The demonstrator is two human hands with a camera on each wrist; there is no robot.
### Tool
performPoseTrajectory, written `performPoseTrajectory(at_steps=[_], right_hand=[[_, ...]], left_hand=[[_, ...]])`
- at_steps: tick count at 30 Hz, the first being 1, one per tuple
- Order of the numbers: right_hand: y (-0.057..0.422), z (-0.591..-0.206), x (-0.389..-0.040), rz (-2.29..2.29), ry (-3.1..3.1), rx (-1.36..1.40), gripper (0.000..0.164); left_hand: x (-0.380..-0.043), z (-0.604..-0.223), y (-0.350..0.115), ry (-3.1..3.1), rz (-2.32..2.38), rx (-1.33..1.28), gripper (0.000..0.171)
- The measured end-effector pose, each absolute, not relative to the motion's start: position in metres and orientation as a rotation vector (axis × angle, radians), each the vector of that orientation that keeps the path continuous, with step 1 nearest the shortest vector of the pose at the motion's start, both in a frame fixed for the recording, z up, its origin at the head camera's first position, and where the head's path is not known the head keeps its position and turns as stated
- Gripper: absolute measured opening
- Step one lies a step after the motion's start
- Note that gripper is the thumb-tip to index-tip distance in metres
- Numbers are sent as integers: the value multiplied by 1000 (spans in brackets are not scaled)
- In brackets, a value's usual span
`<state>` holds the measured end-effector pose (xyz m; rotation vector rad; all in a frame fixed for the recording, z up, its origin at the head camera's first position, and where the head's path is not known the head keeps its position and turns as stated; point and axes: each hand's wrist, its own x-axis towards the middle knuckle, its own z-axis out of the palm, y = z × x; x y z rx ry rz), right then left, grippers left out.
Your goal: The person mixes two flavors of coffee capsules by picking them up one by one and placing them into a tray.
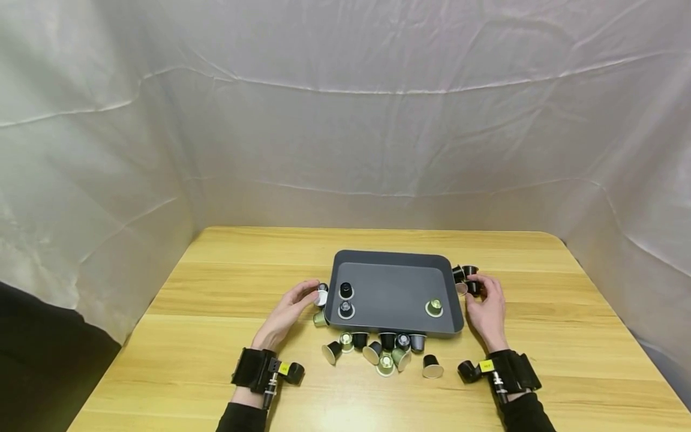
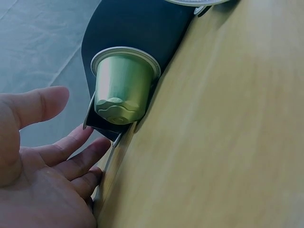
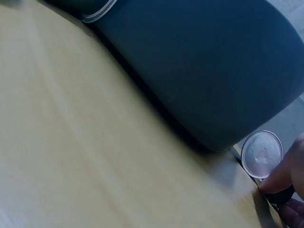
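Note:
My left hand (image 1: 286, 313) reaches to the coffee capsules at the left side of a dark grey tray (image 1: 394, 291). Its fingertips are at a capsule with a white lid (image 1: 321, 298), and in the left wrist view the thumb stands apart from the fingers. A green capsule (image 2: 121, 88) lies just in front of them against the tray wall. At the tray's right side, my right hand (image 1: 487, 312) pinches a black capsule (image 3: 279, 195) between thumb and fingers, which partly hide it. Beside it, a capsule with a pale lid (image 3: 262, 154) faces the camera.
Inside the tray stand two dark capsules (image 1: 345, 291) at the left and a green one (image 1: 434, 307) at the right. Several black, green and grey capsules (image 1: 387, 341) lie along its front edge. More black capsules (image 1: 470, 270) are behind the right fingers. A pale curtain (image 1: 378, 150) hangs behind the wooden table (image 1: 178, 360).

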<state>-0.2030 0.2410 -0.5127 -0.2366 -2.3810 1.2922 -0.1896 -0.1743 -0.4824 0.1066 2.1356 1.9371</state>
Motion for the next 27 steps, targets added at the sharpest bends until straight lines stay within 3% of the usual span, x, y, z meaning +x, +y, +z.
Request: performPoseTrajectory(at_steps=[27], right_hand=[[242, -514, -199, 1329, -2230, -258, 28]], left_hand=[[-191, -485, -174, 2145, 1938, 104, 49]])
